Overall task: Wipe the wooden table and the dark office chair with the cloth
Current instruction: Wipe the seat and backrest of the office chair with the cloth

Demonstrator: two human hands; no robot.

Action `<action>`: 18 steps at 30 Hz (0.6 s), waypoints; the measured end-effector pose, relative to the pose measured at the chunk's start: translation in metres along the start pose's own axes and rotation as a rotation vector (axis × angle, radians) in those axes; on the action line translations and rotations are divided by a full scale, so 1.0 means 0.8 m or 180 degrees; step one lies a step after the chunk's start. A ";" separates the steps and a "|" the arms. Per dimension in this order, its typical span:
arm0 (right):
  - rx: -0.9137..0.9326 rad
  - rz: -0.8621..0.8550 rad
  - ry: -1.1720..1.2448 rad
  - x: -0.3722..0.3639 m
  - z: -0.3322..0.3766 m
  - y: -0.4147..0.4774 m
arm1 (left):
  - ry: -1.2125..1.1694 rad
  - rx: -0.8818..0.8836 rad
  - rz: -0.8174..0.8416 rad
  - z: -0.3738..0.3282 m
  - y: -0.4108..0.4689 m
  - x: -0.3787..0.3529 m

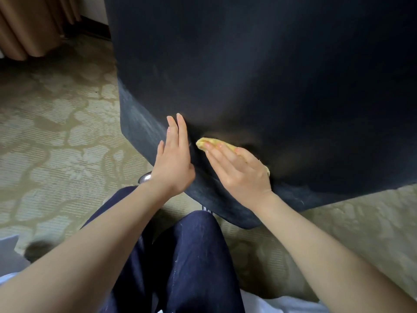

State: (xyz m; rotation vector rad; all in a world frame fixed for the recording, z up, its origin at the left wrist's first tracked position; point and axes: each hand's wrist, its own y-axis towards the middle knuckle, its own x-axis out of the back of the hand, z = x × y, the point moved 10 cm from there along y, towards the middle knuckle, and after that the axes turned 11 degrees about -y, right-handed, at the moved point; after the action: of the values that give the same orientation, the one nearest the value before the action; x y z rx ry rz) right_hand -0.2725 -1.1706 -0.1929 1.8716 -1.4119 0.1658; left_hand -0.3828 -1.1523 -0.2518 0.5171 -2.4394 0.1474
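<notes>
A: What's in view? Biggest first.

B: Dark office chair [270, 75]. Its upholstered panel fills the top and right of the view and faces the camera. A paler, scuffed band runs down its left edge and along its lower edge.

A: Under it?

B: Patterned carpet [56, 132], pale green-beige with a branching motif, at left and lower right. Tan curtain [29, 26] hangs at top left, well apart from the chair.

A: The person?

B: Legs in dark blue trousers [194, 256] at bottom centre, one knee just below the chair's lower edge. Both forearms are bare and reach up and in. White fabric [282, 303] at the bottom of the view, can't tell what it is.

A: Left hand?

B: Left hand [173, 163] is wide, fingers straight and together, flat against the chair near its lower-left corner. Holds nothing.

A: Right?

B: Right hand [241, 170] is also flat, fingers straight, pressing the cloth [207, 142] onto the chair just beside the left hand. Thumb hidden. The hands are near each other, not touching.

A: Cloth location?

B: Yellow, folded small, between the right palm and the chair panel, a bit above the lower edge. It sticks out past the fingertips and shows a little by the heel of the hand. The rest is covered.

A: Anything smaller?

B: Shiny chrome part [145, 177] just left of the left wrist, below the chair's lower edge. Mostly hidden, can't tell what it belongs to.
</notes>
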 end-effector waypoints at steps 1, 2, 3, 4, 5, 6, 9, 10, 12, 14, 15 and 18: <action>0.0065 0.0164 0.0072 -0.010 0.009 -0.008 | 0.0024 0.0025 -0.0006 0.001 0.001 0.000; 0.0115 0.0316 0.0126 -0.018 0.017 -0.017 | 0.0042 0.0056 0.0001 0.002 0.001 -0.001; 0.0144 0.0433 0.0198 -0.025 0.024 -0.026 | 0.0055 0.0087 0.0024 0.003 0.000 -0.003; 0.0164 0.0510 0.0295 -0.029 0.029 -0.035 | 0.0052 0.0112 0.0048 0.004 0.000 -0.005; 0.0190 0.0565 0.0398 -0.032 0.033 -0.043 | 0.0052 0.0129 0.0074 0.005 -0.001 -0.007; 0.0210 0.0601 0.0496 -0.034 0.035 -0.050 | 0.0059 0.0139 0.0098 0.005 -0.002 -0.008; 0.0298 0.0828 0.0815 -0.037 0.033 -0.072 | 0.0096 0.0168 0.0131 0.006 0.000 -0.009; 0.0381 0.0895 0.0828 -0.035 0.029 -0.080 | 0.0118 0.0173 0.0139 0.005 0.000 -0.009; 0.0573 0.0931 0.0713 -0.024 0.017 -0.097 | 0.0163 0.0209 0.0153 0.006 0.001 -0.007; 0.0572 0.0779 0.0604 0.000 -0.006 -0.112 | 0.0162 0.0254 0.0226 0.005 -0.002 -0.007; 0.0478 0.0671 0.0616 0.011 -0.020 -0.115 | 0.0164 0.0300 0.0263 0.008 -0.002 -0.006; 0.0360 0.0429 0.0447 0.048 -0.059 -0.119 | 0.0161 0.0391 0.0317 0.011 -0.003 -0.004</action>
State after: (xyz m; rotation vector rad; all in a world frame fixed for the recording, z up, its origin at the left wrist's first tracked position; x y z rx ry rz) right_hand -0.1602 -1.1613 -0.1866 1.8165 -1.4571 0.4435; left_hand -0.3845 -1.1554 -0.2606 0.4398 -2.4177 0.3496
